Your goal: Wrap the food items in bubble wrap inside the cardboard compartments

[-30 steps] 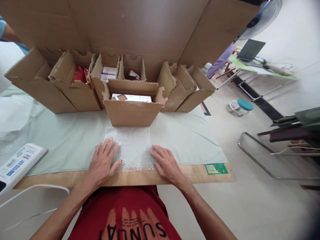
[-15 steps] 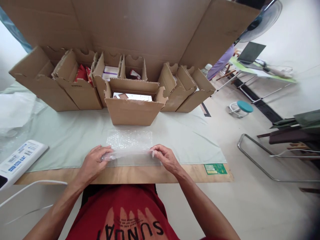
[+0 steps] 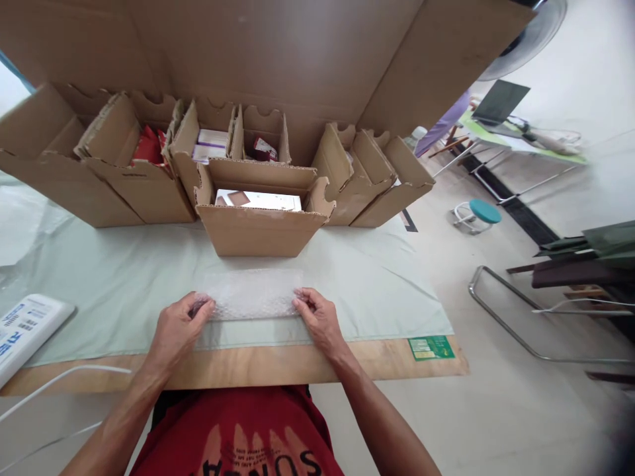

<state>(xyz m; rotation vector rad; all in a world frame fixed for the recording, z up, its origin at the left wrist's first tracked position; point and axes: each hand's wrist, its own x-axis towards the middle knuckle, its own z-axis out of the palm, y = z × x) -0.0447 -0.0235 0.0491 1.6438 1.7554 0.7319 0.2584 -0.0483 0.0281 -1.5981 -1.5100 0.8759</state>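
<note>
A clear sheet of bubble wrap (image 3: 254,295) lies on the pale green cloth (image 3: 124,284), folded away from me into a narrow band. My left hand (image 3: 179,327) pinches its left end with closed fingers. At the right end my right hand (image 3: 316,319) pinches it the same way. Just beyond the wrap stands an open cardboard box (image 3: 260,228) with a white flat package (image 3: 258,199) inside.
A row of open cardboard bins (image 3: 114,172) with red and white packs stands behind, under a big cardboard flap. A white device (image 3: 24,327) with a cable lies at the left. The wooden table edge (image 3: 278,363) is near me; a stool (image 3: 479,213) and metal frames stand on the floor at the right.
My hands went from lying flat on the spread bubble wrap to gripping its near edge and folding it over, away from me. The sheet is now a narrow band.
</note>
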